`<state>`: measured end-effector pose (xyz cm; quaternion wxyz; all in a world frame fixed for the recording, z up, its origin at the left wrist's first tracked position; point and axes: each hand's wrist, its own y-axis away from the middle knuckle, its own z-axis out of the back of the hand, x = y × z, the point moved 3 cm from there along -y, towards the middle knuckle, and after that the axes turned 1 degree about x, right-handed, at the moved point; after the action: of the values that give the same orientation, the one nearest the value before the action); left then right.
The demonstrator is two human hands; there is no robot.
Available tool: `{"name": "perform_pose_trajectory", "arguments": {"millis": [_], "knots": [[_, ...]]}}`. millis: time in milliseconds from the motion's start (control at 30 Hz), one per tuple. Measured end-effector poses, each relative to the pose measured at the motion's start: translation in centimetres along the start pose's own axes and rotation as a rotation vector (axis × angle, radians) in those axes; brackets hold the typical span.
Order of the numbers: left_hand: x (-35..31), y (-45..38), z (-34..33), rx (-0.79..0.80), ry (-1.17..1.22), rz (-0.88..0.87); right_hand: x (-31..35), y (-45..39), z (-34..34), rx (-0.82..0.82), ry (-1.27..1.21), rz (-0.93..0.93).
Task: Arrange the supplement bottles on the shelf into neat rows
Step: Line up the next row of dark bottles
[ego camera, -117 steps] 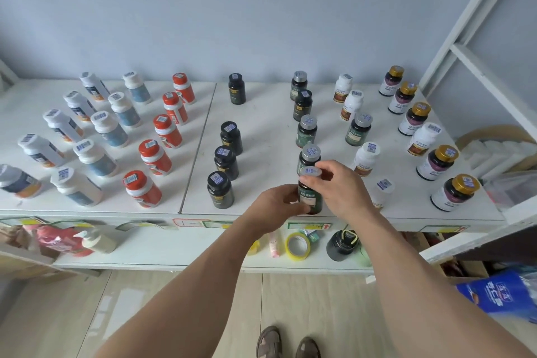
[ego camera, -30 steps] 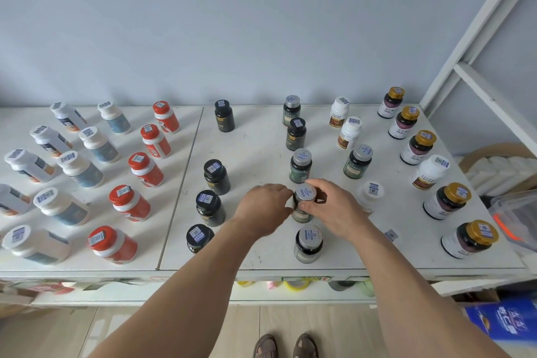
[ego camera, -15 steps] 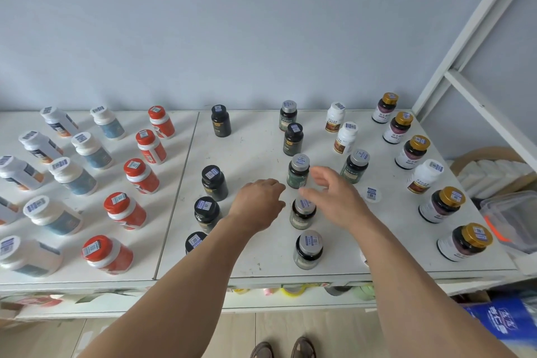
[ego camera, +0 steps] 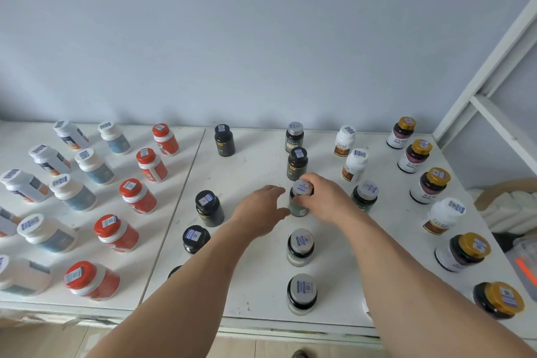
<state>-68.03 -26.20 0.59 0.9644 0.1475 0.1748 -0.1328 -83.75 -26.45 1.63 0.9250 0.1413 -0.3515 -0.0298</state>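
Note:
Supplement bottles stand in rough columns on the white shelf [ego camera: 255, 160]. In the middle column of silver-capped green bottles, my right hand [ego camera: 325, 197] grips the third-from-front green bottle [ego camera: 299, 206] around its cap and shoulder. My left hand [ego camera: 261, 209] hovers at that bottle's left side with relaxed fingers; contact is unclear. Two more silver-capped bottles [ego camera: 300, 245] [ego camera: 301, 293] stand in front of it. Behind it stands a black-capped bottle [ego camera: 297, 163], and behind that another silver-capped one [ego camera: 294, 136].
Black bottles [ego camera: 209, 208] line up to the left, red bottles [ego camera: 136, 196] and white-blue bottles [ego camera: 72, 192] further left. White bottles [ego camera: 354, 164] and gold-capped bottles [ego camera: 430, 184] stand to the right. A white frame post [ego camera: 494, 73] rises at the right; a wall backs the shelf.
Both hands have let go of the second bottle from the front and moved forward along the column. My right hand now grips the third bottle.

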Motion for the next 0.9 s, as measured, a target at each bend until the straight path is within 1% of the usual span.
{"name": "perform_pose_trajectory", "arguments": {"millis": [167,267,500,667,900], "knots": [[-0.2,-0.9,-0.5,0.061,0.273,0.05,0.5,0.0,1.6,-0.013,-0.007,0.046],[-0.2,-1.3,-0.4,0.095,0.423,0.051,0.8,-0.1,2.2,-0.005,-0.033,0.052],[0.0,-1.3,0.6,0.173,0.645,0.012,1.6,-0.1,3.0,-0.046,-0.041,0.046],[0.1,-1.1,1.0,0.203,0.731,-0.022,1.8,0.0,3.2,-0.072,-0.033,0.042],[0.0,-1.2,1.1,0.184,0.712,-0.033,1.7,0.2,3.2,-0.089,-0.056,0.05]]}}
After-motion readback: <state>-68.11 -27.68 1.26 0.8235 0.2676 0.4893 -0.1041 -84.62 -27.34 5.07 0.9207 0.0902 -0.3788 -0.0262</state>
